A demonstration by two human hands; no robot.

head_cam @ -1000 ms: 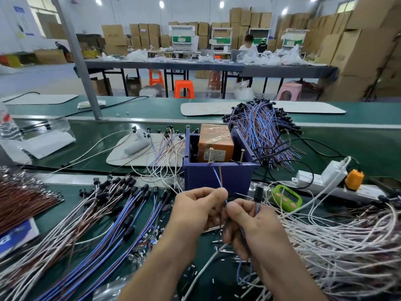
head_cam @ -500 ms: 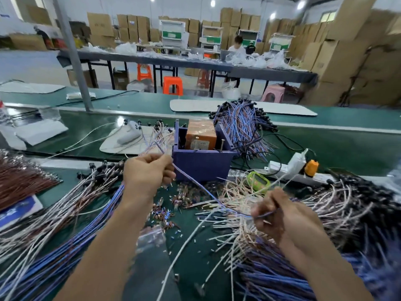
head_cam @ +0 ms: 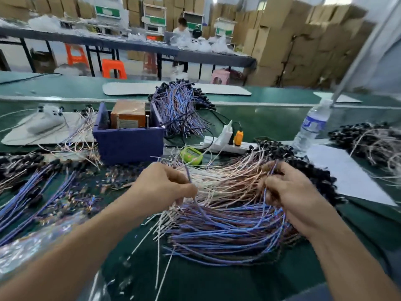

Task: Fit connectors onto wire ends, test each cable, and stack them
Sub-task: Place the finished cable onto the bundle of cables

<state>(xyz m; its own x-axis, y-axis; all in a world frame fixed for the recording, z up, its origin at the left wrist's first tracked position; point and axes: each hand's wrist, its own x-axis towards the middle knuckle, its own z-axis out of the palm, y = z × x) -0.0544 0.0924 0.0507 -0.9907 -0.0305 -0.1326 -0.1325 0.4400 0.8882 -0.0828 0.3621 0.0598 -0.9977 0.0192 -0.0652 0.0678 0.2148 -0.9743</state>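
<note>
**One blue wire, pinched both ends, slung L to R**

One blue wire (head_cam: 202, 211) is lying draped over the loose pile (head_cam: 227, 235), so I'm starting there and working outward. Its long axis is running roughly side to side across me. A short end is sticking up past my L hand (head_cam: 165, 185), the middle is dipping in a slack curve over the pile, and the rest is climbing toward my R hand (head_cam: 290, 192).

I'm pinching it btwn thumb and curled fingers of the L hand. R hand is curled too, gripping blue strand at the pile's right edge, just short of the black connector ends (head_cam: 314, 177). Can't tell if it's holding only this wire or a few w/ it, as there's too much blur. Hands are sitting about level and well apart, w/ the pile btwn them.

Judging the next move, the wire needs lifting free of the pile, then its L end is going toward the purple box (head_cam: 130, 144), which I'm taking to be the tester. Box is sitting ahead and a bit L of my L hand, so L is the nearer hand for that, w/ R minding the far end.

Snag risk is the slack middle, which is lying in among its neighbours. Cables w/ connectors (head_cam: 32, 192) are lying far L, so stacking is probably falling to that side too.
</note>
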